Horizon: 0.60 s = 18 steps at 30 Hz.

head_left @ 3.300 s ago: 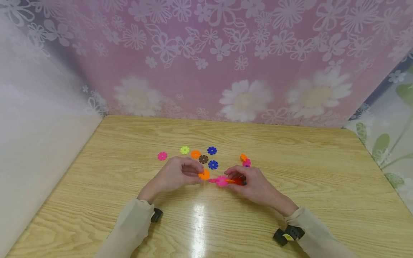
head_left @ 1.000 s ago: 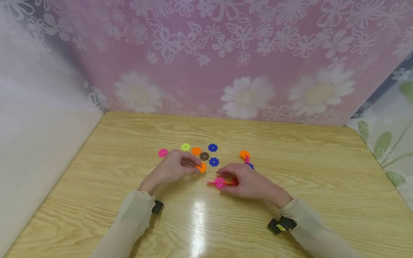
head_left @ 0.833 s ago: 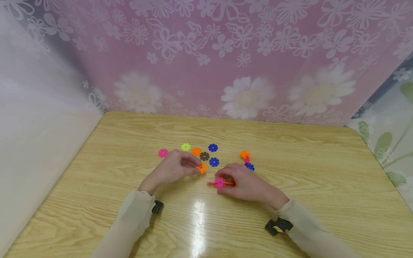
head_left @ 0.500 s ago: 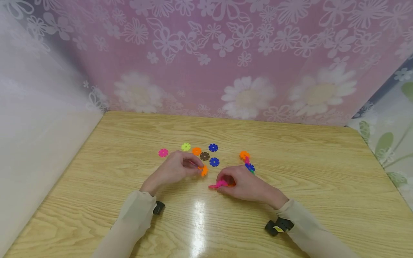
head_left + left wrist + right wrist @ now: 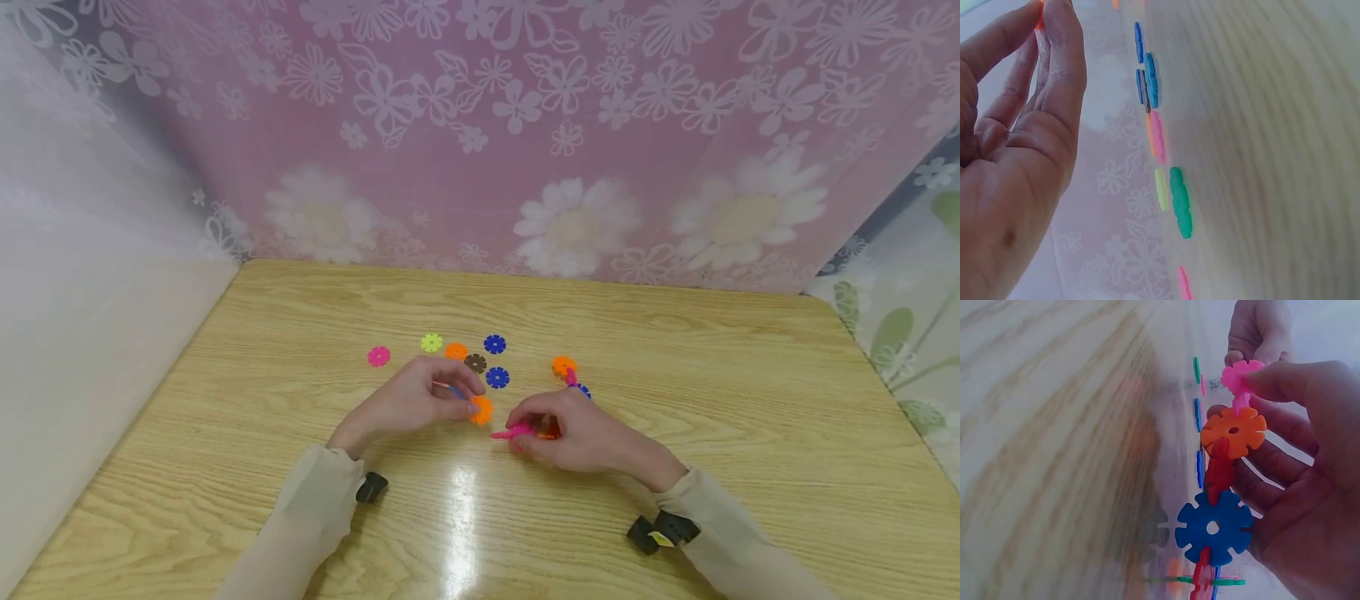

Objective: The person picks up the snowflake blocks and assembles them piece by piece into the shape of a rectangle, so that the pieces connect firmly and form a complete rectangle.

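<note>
My left hand (image 5: 420, 398) pinches a notched orange disc (image 5: 482, 410), a flower-shaped interlocking plastic piece, between thumb and fingertips. Just to its right, my right hand (image 5: 585, 429) grips a chain of linked discs whose pink end (image 5: 516, 432) points left toward the orange disc. In the right wrist view the chain shows pink, an orange disc (image 5: 1250, 428), red, a blue disc (image 5: 1232, 519) and red again; the right thumb presses the pink part. A small gap separates the orange disc from the chain's tip in the head view.
Loose discs lie beyond the left hand: pink (image 5: 378, 357), yellow-green (image 5: 431, 342), orange (image 5: 456, 350), brown (image 5: 475, 363) and blue (image 5: 497, 378). The left wrist view also shows a green disc (image 5: 1180, 203). Another linked chain (image 5: 564, 367) lies behind the right hand on the wooden table (image 5: 675, 350).
The left hand has moved slightly right and nearer the person, and its orange disc has turned to face the camera more. The right hand has tilted its chain so the pink disc looks flatter.
</note>
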### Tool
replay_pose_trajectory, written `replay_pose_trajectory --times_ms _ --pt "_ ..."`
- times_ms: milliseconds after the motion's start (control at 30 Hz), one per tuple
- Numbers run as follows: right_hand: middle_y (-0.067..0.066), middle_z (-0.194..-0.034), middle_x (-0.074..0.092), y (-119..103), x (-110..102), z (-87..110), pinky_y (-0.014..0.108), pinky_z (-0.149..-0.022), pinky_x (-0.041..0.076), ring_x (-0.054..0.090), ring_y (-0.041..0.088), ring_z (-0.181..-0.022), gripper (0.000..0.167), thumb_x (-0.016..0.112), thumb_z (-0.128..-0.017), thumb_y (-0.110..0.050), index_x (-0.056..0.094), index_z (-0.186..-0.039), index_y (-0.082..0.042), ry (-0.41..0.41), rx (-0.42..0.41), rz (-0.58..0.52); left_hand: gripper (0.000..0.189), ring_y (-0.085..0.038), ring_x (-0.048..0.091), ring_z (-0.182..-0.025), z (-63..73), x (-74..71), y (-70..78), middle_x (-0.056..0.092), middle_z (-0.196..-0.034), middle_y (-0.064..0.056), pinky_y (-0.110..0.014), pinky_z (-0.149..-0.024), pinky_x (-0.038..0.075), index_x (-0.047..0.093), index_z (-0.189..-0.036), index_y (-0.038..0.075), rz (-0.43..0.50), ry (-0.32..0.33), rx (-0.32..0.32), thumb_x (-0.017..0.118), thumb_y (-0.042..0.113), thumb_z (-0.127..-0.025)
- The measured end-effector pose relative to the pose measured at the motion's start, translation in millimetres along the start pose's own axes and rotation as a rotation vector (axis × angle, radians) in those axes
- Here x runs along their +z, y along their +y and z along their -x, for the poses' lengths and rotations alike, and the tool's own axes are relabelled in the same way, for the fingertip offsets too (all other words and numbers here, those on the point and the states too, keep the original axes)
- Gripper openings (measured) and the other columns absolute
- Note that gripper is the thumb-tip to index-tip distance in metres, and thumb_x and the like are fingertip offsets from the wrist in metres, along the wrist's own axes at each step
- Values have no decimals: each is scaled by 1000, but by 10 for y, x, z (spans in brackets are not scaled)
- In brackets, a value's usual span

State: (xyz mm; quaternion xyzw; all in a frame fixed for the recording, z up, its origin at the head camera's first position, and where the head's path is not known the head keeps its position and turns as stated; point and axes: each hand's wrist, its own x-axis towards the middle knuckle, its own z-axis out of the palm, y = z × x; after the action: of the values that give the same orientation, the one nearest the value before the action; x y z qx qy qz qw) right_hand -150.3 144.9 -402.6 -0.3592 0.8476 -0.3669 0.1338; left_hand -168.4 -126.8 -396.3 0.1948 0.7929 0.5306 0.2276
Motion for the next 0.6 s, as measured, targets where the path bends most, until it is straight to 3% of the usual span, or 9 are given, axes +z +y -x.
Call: replay_pose_trajectory --times_ms 167,333,600 --pt "-15 -86 71 -9 -1 7 19 -60 47 55 3 -67 11 78 -91 -20 75 -102 -21 8 2 9 17 -28 75 -88 3 26 8 71 -108 -9 -40 -79 63 71 -111 11 72 -53 -5 73 10 -94" --pt "-15 -87 72 -3 13 13 19 -60 45 53 3 -67 12 80 -90 -22 75 -101 -21 4 -5 19 16 -30 74 -83 15 56 29 68 -103 -11 -41 -78 63 69 -113 8 95 -84 -28 68 7 -97" --pt "-15 -84 69 32 34 68 16 -57 42 49 1 -63 12 82 -87 -19 75 -97 -20 63 -99 69 20 -31 76 -80 -2 96 25 65 -94 -13 -39 -75 64 65 -119 6 84 -138 -12 62 8 -100"
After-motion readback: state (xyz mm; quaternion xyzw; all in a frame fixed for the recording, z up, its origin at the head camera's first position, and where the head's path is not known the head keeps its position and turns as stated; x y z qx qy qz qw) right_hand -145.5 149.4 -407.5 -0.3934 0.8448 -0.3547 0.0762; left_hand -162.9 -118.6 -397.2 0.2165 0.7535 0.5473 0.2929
